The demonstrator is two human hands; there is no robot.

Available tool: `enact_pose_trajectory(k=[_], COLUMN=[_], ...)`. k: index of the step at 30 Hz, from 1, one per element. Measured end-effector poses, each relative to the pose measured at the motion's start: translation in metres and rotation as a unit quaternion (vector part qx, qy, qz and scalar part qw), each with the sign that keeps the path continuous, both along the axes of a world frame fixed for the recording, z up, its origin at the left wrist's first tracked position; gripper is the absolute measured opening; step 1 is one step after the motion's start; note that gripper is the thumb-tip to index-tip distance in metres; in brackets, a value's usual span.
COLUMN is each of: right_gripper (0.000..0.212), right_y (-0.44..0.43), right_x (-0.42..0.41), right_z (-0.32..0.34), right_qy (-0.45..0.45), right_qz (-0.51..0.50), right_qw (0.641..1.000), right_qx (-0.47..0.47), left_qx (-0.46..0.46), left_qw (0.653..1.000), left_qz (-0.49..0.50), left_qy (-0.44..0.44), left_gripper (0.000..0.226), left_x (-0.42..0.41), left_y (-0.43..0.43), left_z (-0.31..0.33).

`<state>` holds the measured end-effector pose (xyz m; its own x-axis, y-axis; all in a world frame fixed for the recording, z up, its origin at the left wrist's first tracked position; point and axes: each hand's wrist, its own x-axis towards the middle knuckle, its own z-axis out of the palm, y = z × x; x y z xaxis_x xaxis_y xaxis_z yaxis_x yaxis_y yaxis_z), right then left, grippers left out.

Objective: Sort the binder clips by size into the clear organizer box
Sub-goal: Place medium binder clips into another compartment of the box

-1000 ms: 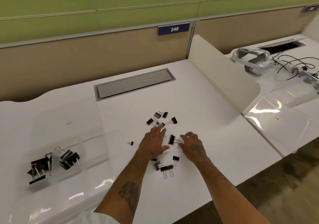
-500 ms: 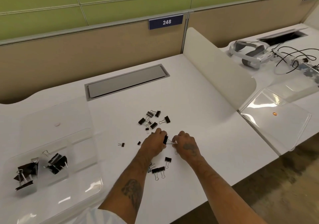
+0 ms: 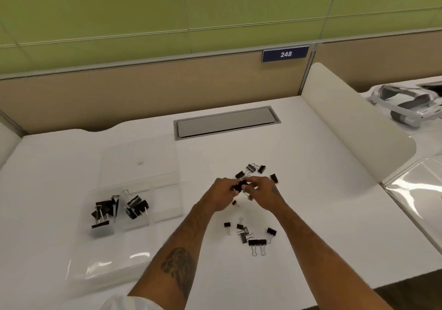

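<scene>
Pinching one clip [image 3: 240, 187] between them, left hand [image 3: 220, 196] and right hand [image 3: 262, 191] seem midway: box [image 3: 167, 202] to their left holds sorted clips [image 3: 136, 207], while loose clips [image 3: 257, 242] lie beyond and nearer.

Black binder clips [image 3: 248, 235] loose on desk [image 3: 311, 214], two clusters; clear organizer box [image 3: 167, 204] left, larger clips [image 3: 104, 210] in two compartments

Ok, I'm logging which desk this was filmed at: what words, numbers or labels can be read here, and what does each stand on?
"248": white digits on the blue plate at the top edge of the tan partition.
Nothing else can be read: the binder clips, the clear organizer box and the white headset show no legible marking.
</scene>
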<state>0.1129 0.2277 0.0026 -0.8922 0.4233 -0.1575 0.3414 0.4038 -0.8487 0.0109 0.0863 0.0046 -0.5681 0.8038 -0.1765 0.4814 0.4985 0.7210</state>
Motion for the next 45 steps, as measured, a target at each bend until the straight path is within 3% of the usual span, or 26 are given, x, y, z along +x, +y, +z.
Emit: enact_pose_trajectory(k=[3,10,13,16,18,25,38,42,45], right_gripper=[0.025,0.021,0.016,0.013,0.012,0.011,0.012,0.028,0.046], right_y=[-0.035,-0.131,-0.165,-0.189,-0.206,-0.24,-0.263,-0.269,-0.265], right_x=[-0.025,-0.072,-0.081,-0.088,-0.095,-0.116,-0.163,-0.171,-0.17], right_z=[0.011,0.025,0.027,0.028,0.027,0.021,0.004,0.004,-0.003], right_qy=[-0.006,-0.019,-0.017,-0.021,-0.028,-0.037,-0.064,-0.048,-0.075], right_qz=[0.02,0.087,0.067,0.038,0.031,0.027,0.019,0.024,0.087], right_qw=[1.0,0.996,0.998,0.999,0.999,0.999,0.997,0.998,0.982], right_qx=[-0.003,-0.014,-0.013,-0.013,-0.01,-0.01,0.044,0.03,0.151], left_qx=[0.01,0.04,-0.02,-0.104,-0.129,-0.254,-0.258,-0.249,-0.249], left_qw=[0.999,0.989,0.977,0.928,0.913,0.913,0.918,0.92,0.92], left_qz=[0.036,0.142,0.185,0.23,0.241,0.198,0.21,0.215,0.214], left_qy=[-0.002,-0.015,0.106,0.273,0.302,0.251,0.214,0.214,0.215], left_gripper=[0.021,0.028,0.039,0.056,0.073,0.1,0.082,0.081,0.082], left_x=[-0.012,-0.035,-0.048,-0.056,-0.058,-0.066,-0.069,-0.068,-0.069], left_y=[-0.043,-0.154,-0.203,-0.25,-0.278,-0.317,-0.327,-0.326,-0.327], left_z=[0.011,0.021,0.005,-0.01,-0.019,-0.042,-0.054,-0.055,-0.055])
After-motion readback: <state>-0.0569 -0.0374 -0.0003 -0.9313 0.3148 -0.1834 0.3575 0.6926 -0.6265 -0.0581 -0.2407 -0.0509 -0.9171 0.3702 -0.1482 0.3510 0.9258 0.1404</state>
